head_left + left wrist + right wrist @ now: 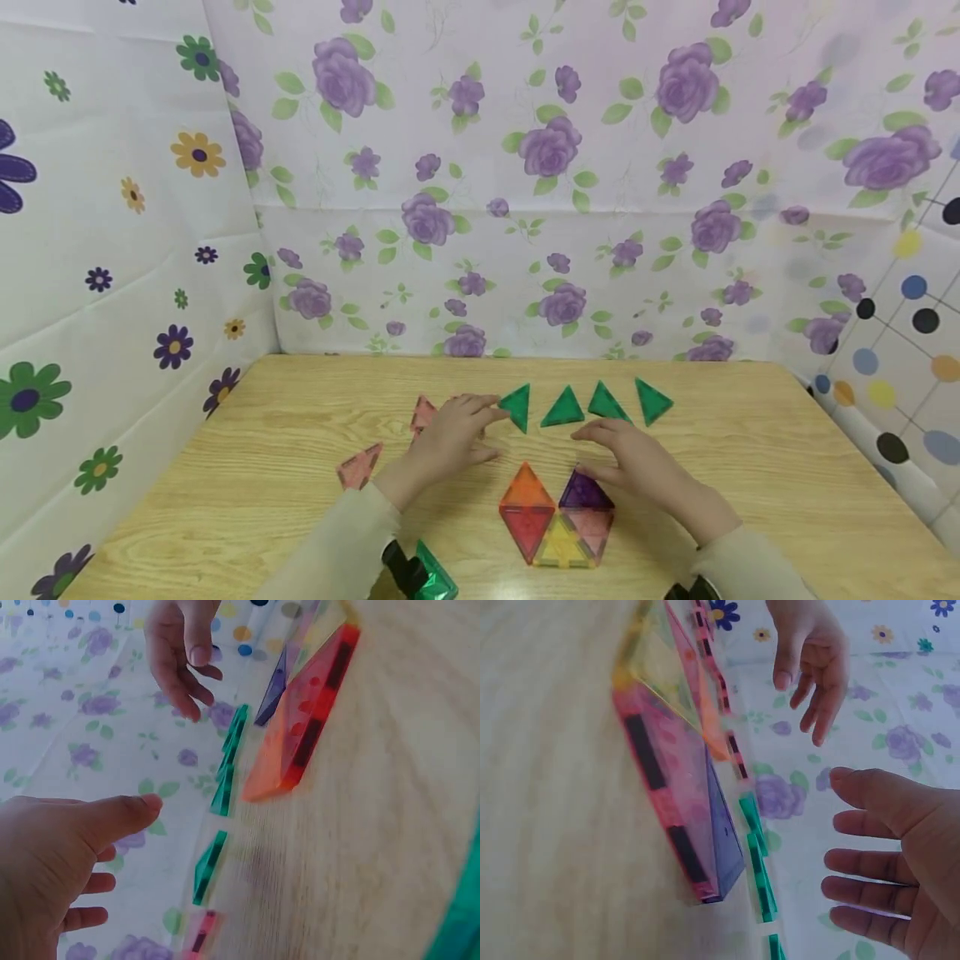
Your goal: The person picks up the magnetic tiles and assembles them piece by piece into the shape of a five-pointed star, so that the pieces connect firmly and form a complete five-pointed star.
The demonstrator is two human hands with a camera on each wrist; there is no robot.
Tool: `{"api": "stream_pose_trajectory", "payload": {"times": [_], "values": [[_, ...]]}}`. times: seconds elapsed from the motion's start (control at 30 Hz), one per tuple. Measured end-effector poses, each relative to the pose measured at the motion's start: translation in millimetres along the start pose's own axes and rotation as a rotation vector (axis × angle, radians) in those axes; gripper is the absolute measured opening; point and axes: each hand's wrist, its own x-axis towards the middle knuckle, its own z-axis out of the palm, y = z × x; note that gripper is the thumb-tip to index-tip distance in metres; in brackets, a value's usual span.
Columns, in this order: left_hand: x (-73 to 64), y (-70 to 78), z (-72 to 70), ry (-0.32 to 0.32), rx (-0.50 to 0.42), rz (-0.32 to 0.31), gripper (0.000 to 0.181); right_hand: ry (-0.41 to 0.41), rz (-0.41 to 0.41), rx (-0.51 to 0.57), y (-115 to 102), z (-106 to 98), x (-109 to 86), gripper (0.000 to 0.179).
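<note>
Five see-through triangular magnetic tiles lie edge to edge in a partial hexagon on the table: orange (527,487), red (528,529), yellow (564,546), pink (592,530) and purple (585,493). A notch lies between orange and purple. My left hand (453,440), fingers extended and holding nothing, is over the table near loose pink tiles (360,467) and the leftmost green tile (517,407). My right hand (647,467), also holding nothing, is beside the purple tile; in the right wrist view its fingers (870,864) are spread, apart from the tiles.
More green triangles (564,408) stretch along the back of the table (247,500). Another pink tile (422,412) is partly behind the left hand. Green tiles (438,577) lie by the left wrist at the front. Patterned cloth (480,275) hangs behind the table and at both sides.
</note>
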Motion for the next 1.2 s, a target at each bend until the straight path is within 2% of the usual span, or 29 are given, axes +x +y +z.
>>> {"api": "stream_pose_trajectory", "payload": {"times": [0.1,0.23,0.4,0.57,0.73,0.93,1.1,1.2], "values": [[7.0,-6.2,5.9,-0.005,-0.018,-0.021,0.052,0.038,-0.005,-0.004,6,0,10.3,0.039],[14.7,-13.6,15.2,-0.037,-0.022,-0.036,0.055,0.041,0.048,0.034,15,3,20.8,0.042],[27.2,-21.6,26.1,-0.072,-0.046,-0.08,0.057,-0.002,0.149,0.097,24,7,33.2,0.046],[39.6,-24.6,33.9,-0.106,-0.104,-0.154,0.06,-0.032,0.173,0.092,29,9,49.6,0.047],[47.9,-22.9,42.5,-0.133,-0.11,-0.203,0.064,-0.09,0.237,0.095,32,15,63.9,0.049],[56.5,-22.5,56.4,-0.169,-0.083,-0.264,0.067,-0.17,0.311,0.038,36,26,78.7,0.056],[61.0,-20.6,62.6,-0.204,-0.067,-0.301,0.067,-0.208,0.322,-0.02,36,32,84.0,0.057],[62.2,-20.9,64.9,-0.209,-0.079,-0.313,0.064,-0.216,0.294,-0.048,35,32,85.6,0.053]]}}
